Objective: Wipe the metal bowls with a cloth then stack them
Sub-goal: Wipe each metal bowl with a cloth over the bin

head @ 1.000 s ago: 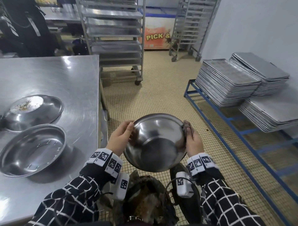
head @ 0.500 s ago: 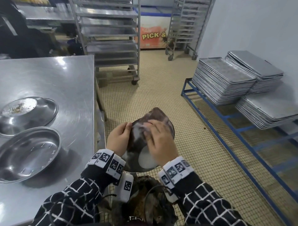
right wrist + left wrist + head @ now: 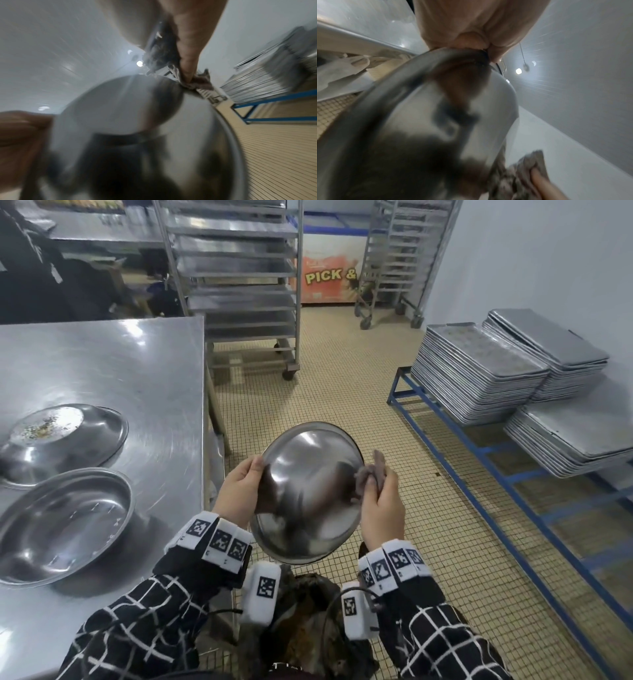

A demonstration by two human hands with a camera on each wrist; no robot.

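Two round shiny bowls [image 3: 61,522] sit on the brushed steel table [image 3: 137,378]; the left hand [image 3: 239,491] grips a third bowl [image 3: 308,494] over the tiled floor [image 3: 342,392], the right hand [image 3: 380,501] clutching a crumpled grey cloth [image 3: 371,470] at its rim

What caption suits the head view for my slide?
Left hand steadies a metal bowl while right hand wipes with a cloth.

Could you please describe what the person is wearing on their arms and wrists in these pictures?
Both sleeves are black with a white grid check. Each wrist carries a white band printed with black square tag markers, and a white camera box with its own marker hangs under each wrist. A thin dark cable loops near the right box. The left hand and right hand are bare.
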